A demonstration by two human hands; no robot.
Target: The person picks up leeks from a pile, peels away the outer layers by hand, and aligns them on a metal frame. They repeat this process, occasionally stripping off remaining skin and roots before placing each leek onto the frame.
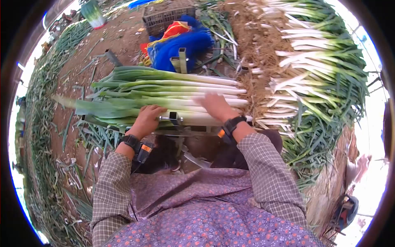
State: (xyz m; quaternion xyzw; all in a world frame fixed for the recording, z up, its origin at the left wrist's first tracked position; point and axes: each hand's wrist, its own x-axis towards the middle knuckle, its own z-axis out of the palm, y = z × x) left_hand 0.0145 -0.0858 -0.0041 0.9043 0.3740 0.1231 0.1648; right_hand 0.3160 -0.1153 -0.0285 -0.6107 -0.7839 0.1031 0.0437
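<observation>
A bundle of long leeks (164, 92) lies across a low metal rack (175, 119) in front of me, white stalks to the right, green leaves to the left. My left hand (148, 117) rests curled on the near leeks beside the rack's upright. My right hand (214, 105) lies flat on the white stalks, fingers spread and blurred. Both wrists wear black bands.
A big heap of leeks (312, 70) with roots and soil lies to the right. Blue and red cloth (185, 41) and a dark crate (166, 16) sit behind the rack. Trimmed leaves (53, 156) litter the dirt at left.
</observation>
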